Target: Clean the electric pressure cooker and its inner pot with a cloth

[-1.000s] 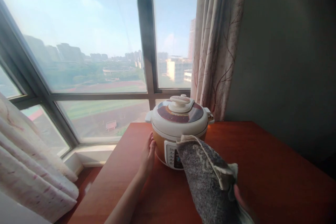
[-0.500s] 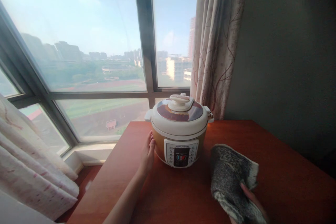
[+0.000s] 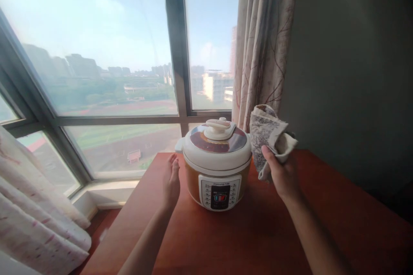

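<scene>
An electric pressure cooker (image 3: pixel 217 167), white and tan with a control panel on its front, stands upright on the reddish-brown table (image 3: pixel 206 240), its lid on. Just left of the cooker, my left hand (image 3: pixel 171 182) is held up, fingers loosely stretched and a small gap between it and the cooker's side. My right hand (image 3: pixel 282 174) grips a bunched grey-and-white cloth (image 3: pixel 266 137), raised beside the cooker's right side. The cloth hides the cooker's right handle; whether it touches the cooker I cannot tell.
Behind the table is a large window (image 3: pixel 116 51) with dark frames. A patterned curtain (image 3: pixel 261 43) hangs behind the cooker's right side, another curtain (image 3: pixel 38 215) at the lower left. A dark wall (image 3: pixel 348 60) lies to the right.
My right hand has lifted the cloth from low at the right up to the cooker's right side. My left hand has come slightly away from the cooker's left side.
</scene>
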Tool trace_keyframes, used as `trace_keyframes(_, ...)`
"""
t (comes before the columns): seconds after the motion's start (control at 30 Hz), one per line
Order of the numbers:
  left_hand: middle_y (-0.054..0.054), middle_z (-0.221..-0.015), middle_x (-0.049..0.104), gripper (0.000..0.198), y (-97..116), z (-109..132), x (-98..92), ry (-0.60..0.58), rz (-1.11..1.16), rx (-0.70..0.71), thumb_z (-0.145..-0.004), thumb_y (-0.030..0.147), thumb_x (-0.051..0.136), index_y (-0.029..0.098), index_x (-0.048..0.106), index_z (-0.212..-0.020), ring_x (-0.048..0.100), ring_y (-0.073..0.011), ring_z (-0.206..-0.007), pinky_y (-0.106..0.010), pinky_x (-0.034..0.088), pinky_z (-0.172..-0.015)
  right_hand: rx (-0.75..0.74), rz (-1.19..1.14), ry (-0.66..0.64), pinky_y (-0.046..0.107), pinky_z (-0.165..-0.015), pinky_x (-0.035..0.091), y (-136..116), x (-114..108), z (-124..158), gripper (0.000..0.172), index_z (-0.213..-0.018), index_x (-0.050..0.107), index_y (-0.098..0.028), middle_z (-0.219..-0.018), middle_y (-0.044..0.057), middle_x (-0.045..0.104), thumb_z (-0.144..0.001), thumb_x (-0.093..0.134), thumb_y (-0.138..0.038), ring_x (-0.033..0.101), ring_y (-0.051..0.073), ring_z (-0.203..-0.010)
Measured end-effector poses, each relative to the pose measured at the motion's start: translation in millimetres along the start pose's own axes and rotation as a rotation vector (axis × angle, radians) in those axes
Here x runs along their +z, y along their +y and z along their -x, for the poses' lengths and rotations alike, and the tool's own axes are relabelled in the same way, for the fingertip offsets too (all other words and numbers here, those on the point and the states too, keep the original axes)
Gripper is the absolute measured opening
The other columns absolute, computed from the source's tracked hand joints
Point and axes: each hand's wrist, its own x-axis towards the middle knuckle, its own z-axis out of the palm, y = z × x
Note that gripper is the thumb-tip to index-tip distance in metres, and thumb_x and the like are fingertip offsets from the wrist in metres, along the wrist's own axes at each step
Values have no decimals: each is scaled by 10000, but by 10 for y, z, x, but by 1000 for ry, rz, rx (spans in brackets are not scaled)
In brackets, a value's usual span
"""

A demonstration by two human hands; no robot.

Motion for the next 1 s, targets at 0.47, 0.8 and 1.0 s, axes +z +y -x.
trace_keyframes(0.47,-133,-1257,676,500,815,-874,184,-282,-254,243,-883,494,509,152,647,-1219,587,-306,-1207,-455,432,-1052,-441,688,-460,544,-1149,283,-129,428,-81,517,-1236,586,-151,-1339,182,586,-729,654,-227,465,348,-1317)
trace_keyframes(0.8,-106,-1266,688,519,677,-1068,298,-408,-331,236,-875,504,488,174,661,-1236,606,-308,-1180,-422,448,-1021,-316,685,-386,497,-1144,298,2,501,-236,554,-1311,552,-170,-1366,159,583,-774,638,-273,465,321,-1335)
trace_keyframes(1.0,-98,-1296,675,550,675,-1043,282,-404,-348,243,-901,536,437,188,648,-1271,590,-308,-1214,-431,415,-1058,-120,798,-463,355,-941,470,138,520,-897,289,-1068,709,-154,-1142,150,717,-850,564,-278,644,285,-1098)
